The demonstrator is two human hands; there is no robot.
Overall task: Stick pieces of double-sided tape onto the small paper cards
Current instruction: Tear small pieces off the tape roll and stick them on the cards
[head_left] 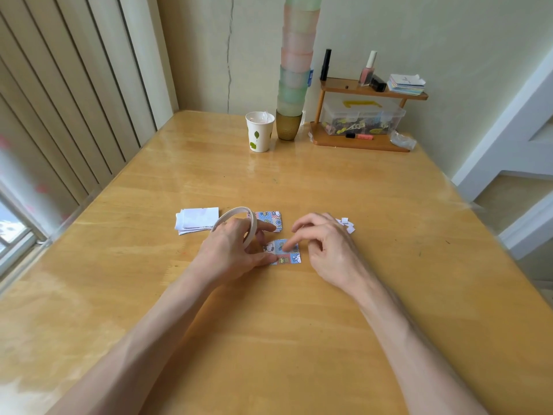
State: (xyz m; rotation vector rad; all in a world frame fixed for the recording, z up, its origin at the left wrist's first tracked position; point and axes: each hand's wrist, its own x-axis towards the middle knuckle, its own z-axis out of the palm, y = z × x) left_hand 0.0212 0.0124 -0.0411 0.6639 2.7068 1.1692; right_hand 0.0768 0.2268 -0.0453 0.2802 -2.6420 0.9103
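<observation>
A glossy wooden bench (299,181) is filling most of the view, its lacquer catching the daylight. Cream walls are meeting behind it, one with a long crack. Vertical blinds (74,94) are hanging at the left above a window corner, and white woodwork is standing at the right.

At the far edge a paper cup (259,131) is standing beside a gold cup (288,126), which is carrying a tall tower of pastel cups (296,58). Right of these a small wooden rack (359,143) is holding a clear box (362,118) below and a nail polish bottle (367,71), a black tube (325,64) and a paper pile (405,83) above.

The card (284,252), a small square printed with blue patchwork and cartoon figures, is lying flat on the bench between the hands. Just beyond it a stack of like cards (269,217) is sitting, with a white paper pile (197,220) to its left. White scraps (347,225) are lying near the right hand.

The left hand (236,247) is wearing the tape roll (232,213) looped over its loosely straight fingers, and its thumb tip is touching the card's near left corner. The right hand (326,250) is pressing one fingertip down on the card's middle, the other fingers hanging loosely curled and gripping nothing.
</observation>
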